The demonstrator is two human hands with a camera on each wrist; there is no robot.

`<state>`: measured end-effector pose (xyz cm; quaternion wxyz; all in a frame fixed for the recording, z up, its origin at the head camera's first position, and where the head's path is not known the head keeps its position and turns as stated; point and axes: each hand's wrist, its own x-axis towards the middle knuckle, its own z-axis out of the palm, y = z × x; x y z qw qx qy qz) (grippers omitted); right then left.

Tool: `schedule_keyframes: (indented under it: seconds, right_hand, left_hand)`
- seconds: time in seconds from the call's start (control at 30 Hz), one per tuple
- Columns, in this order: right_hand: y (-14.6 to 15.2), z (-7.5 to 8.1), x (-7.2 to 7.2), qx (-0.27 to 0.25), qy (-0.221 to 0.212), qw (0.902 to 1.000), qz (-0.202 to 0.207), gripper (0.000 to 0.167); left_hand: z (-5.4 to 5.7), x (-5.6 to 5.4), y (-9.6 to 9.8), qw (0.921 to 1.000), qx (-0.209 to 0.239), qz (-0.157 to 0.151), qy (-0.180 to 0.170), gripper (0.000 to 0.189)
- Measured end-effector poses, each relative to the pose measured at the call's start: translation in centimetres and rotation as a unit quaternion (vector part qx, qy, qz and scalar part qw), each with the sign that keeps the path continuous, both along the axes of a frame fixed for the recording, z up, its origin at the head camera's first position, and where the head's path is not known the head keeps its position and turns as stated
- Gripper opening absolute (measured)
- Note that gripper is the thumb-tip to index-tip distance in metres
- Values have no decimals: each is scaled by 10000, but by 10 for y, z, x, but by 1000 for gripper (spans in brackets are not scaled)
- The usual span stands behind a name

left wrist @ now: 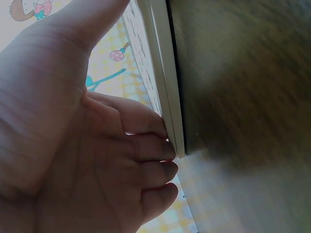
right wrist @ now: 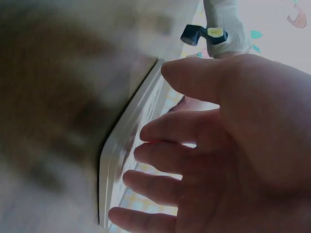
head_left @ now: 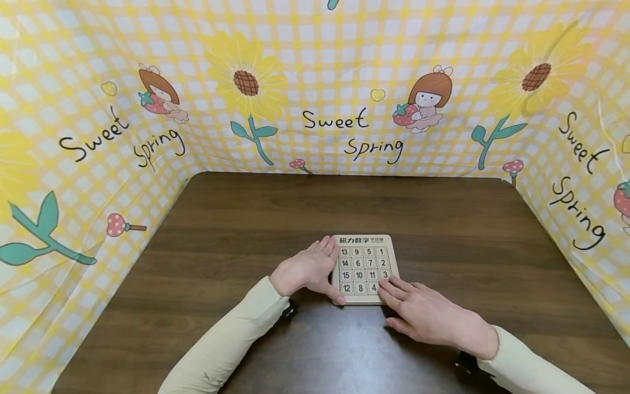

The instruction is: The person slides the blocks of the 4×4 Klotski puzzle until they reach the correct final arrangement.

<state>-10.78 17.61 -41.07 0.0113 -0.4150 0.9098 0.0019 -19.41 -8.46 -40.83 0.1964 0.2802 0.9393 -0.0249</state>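
A pale square sliding number puzzle (head_left: 364, 300) lies flat on the table, its tiles in rows under a line of dark printed characters. The top row reads 13, 9, 5, 1; the bottom row shows 12, 8, 4. My left hand (head_left: 310, 268) lies along its left edge, fingers fairly straight near the upper corner and thumb at the lower one. The left wrist view shows those fingers against the board's side (left wrist: 170, 92). My right hand (head_left: 430, 312) has its fingers extended over the lower right corner, beside tiles 3 and 4, hiding that corner's slot.
The dark brown wooden table (head_left: 236, 219) extends around the puzzle. A yellow checked cloth (head_left: 315, 65) with flowers and "Sweet Spring" lettering hangs behind it and at both sides. Each wrist carries a small black device under the pale sleeve (head_left: 231, 339).
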Motion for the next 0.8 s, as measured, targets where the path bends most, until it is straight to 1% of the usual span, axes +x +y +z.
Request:
schedule_keyframes:
  seconds: [0.13,0.43,0.8]
  right_hand:
    - [-2,-1,2,21,-67,9999,89,59]
    - [-1,-3,1,-16,-83,10000,32,57]
    - [7,6,-2,18,-197,9998,-70,52]
  left_hand:
    - [0,0,0,10000,11,8,-19,129]
    - [1,0,0,10000,10,-12,24,130]
    - [-1,-1,0,10000,-2,-2,-10,130]
